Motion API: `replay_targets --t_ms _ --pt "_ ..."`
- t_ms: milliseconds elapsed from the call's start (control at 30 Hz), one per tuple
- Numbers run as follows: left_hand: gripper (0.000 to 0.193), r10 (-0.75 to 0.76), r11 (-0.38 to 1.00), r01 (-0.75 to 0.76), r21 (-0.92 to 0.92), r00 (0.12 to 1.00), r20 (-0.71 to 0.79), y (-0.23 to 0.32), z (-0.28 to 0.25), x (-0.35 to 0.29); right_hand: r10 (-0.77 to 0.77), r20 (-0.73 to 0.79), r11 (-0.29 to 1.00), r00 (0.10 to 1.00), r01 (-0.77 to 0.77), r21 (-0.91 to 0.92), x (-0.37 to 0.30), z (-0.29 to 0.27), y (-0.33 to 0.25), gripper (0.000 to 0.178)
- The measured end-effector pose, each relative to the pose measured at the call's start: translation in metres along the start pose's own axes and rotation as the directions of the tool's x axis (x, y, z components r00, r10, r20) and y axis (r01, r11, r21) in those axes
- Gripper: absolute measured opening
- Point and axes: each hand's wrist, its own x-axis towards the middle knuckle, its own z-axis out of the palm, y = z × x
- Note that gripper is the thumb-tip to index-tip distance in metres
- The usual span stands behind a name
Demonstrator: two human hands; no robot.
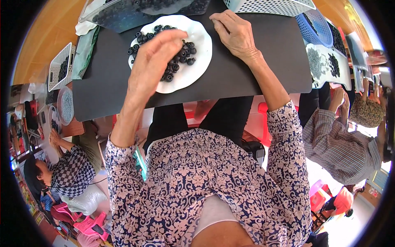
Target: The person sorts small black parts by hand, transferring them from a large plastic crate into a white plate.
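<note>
On a dark grey table stands a white scalloped plate (200, 66) holding many small, round, black pieces (175, 67) with ring-like hollows; their kind is unclear. My left hand (154, 61) is over the plate, partly covering the pieces. Its fingers are stretched out toward the plate's middle, and I see nothing held in them. To the right of the plate, my right hand (236, 35) rests on the table, fingers curled in and thumb close to the index finger. Whatever its fingertips hold, if anything, is hidden.
A clear bin (123, 18) of black pieces stands at the far edge, beside a white perforated basket (267, 6). A blue basket (319, 26) and a white tray (329, 76) lie to the right. Co-workers sit left (78, 168) and right (345, 148).
</note>
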Motion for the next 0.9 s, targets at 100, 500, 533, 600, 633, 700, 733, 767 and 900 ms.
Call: replay_targets --t_ms 100,500,533,600,633,700,733,767,900 --pt "0.020 0.122 0.975 -0.117 0.189 0.992 -0.013 -0.009 -0.003 0.020 0.011 -0.020 1.000 1.000 -0.011 -0.025 0.001 0.000 0.006 0.013" --pt "0.029 0.234 0.218 -0.320 0.922 0.934 0.269 -0.025 0.020 0.041 0.033 -0.090 0.998 0.995 -0.038 -0.048 0.001 0.009 0.021 0.010" --pt "0.029 0.211 0.212 -0.322 0.923 0.937 0.278 -0.027 0.019 0.042 0.029 -0.099 0.999 0.995 -0.033 -0.041 0.001 0.011 0.023 0.010" --pt "0.029 0.267 0.237 -0.336 0.912 0.925 0.271 -0.033 0.018 0.046 0.029 -0.102 0.998 0.994 -0.035 -0.055 0.001 0.012 0.027 0.010" --pt "0.030 0.322 0.261 -0.349 0.900 0.910 0.260 -0.035 0.017 0.048 0.029 -0.104 0.997 0.994 -0.036 -0.067 0.001 0.013 0.030 0.010" --pt "0.031 0.319 0.278 -0.307 0.910 0.923 0.214 -0.034 0.016 0.048 0.035 -0.099 0.996 0.994 -0.043 -0.077 0.001 0.013 0.034 0.010" --pt "0.033 0.312 0.297 -0.265 0.917 0.935 0.169 -0.032 0.015 0.048 0.046 -0.092 0.995 0.995 -0.053 -0.085 0.000 0.013 0.035 0.010" --pt "0.029 0.355 0.318 -0.300 0.899 0.917 0.181 -0.031 0.011 0.048 0.044 -0.092 0.995 0.995 -0.052 -0.084 0.000 0.012 0.036 0.010" --pt "0.025 0.359 0.329 -0.323 0.887 0.912 0.199 -0.032 0.007 0.049 0.026 -0.074 0.992 0.997 -0.034 -0.119 0.001 0.010 0.037 0.011"
